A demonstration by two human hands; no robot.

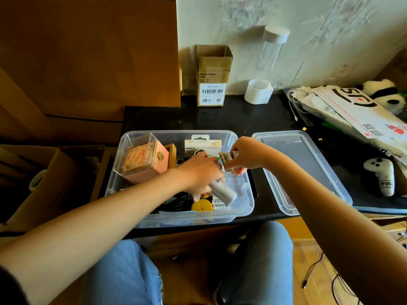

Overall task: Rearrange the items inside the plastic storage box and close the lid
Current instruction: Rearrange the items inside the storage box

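The clear plastic storage box (246,201) stands open at the black table's front edge. Its clear lid (308,172) lies flat to the right. Inside the box are a pink case with a clear top (143,159), a white Belkin package (203,146), a yellow disc (202,205) and dark cables. My left hand (198,172) grips a white cylinder (222,190) over the box's middle. My right hand (244,155) pinches a small tan perforated piece (226,157) just above it. The two hands nearly touch.
At the back stand a tall open cardboard box (212,75), a white cup-shaped holder (258,91) and a clear tube (272,49). Envelopes and papers (356,115), a panda plush (385,93) and a white game controller (381,175) crowd the right. A carton (44,183) sits left.
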